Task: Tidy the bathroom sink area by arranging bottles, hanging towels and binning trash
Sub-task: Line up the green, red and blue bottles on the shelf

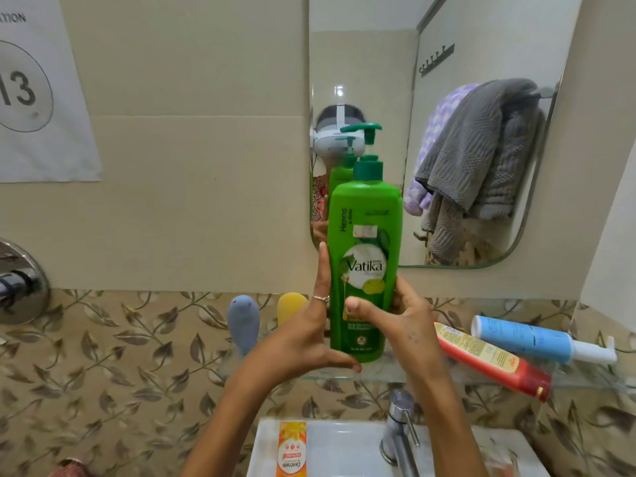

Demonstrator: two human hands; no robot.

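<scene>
- Far left of the fingers: paper sign [41,91] on the tiled wall, chrome wall valve [17,280] below it.
- Just left of the left fingertips: grey-blue holder [243,323] and yellow holder [290,309] stuck to the leaf-patterned tiles.
- Left hand [309,342] against the green shampoo bottle [364,266]: index finger straight up along its left edge, thumb out under the base, ringed finger bent behind (grip only partly shown).
- Between the two hands: the bottle, upright, pump top [365,136] up, base at the glass shelf [481,376]; touching or just above, cannot tell.
- Right hand [402,321] wrapped on the bottle's lower right, thumb pressed across the front label, fingers curled behind.
- Below the fingers: chrome tap [399,432], white sink [330,445], orange box [292,449] on its left rim.
- Right of the right fingers: red tube [492,363] and blue bottle [530,340] lying on the shelf, side by side.
- Above those, in the mirror [481,46]: grey towel [481,149] hung over a lilac one (reflection only).
</scene>
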